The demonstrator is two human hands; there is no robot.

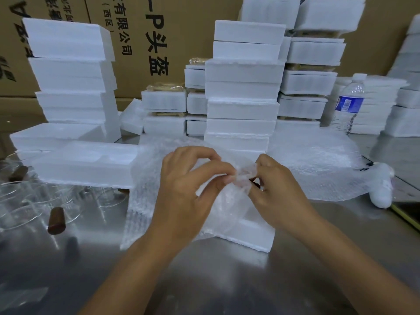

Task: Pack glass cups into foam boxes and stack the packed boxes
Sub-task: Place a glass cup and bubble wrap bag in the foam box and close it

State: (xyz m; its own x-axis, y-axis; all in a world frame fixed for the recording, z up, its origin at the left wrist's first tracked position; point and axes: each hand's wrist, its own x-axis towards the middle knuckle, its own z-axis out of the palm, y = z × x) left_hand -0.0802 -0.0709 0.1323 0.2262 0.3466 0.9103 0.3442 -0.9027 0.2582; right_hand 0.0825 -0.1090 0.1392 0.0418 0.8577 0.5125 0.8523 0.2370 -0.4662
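Before tall middle stack of foam boxes (243, 105), head view: left hand (188, 192) and right hand (275, 189) meet above tabletop (227, 280), each grip pinched tight on bubble wrap (241, 176) bunched between fingertips; contents of wrap unclear. Lone foam box (252, 235) lies under hands, on near side of stack. Left of stack: open foam tray (91, 164) with moulded hollows, glass cups (34, 201) clustered at its near edge, brown stopper (56, 220) among them. Right of stack: water bottle (348, 105), upright. Behind stack: cardboard cartons (181, 30).
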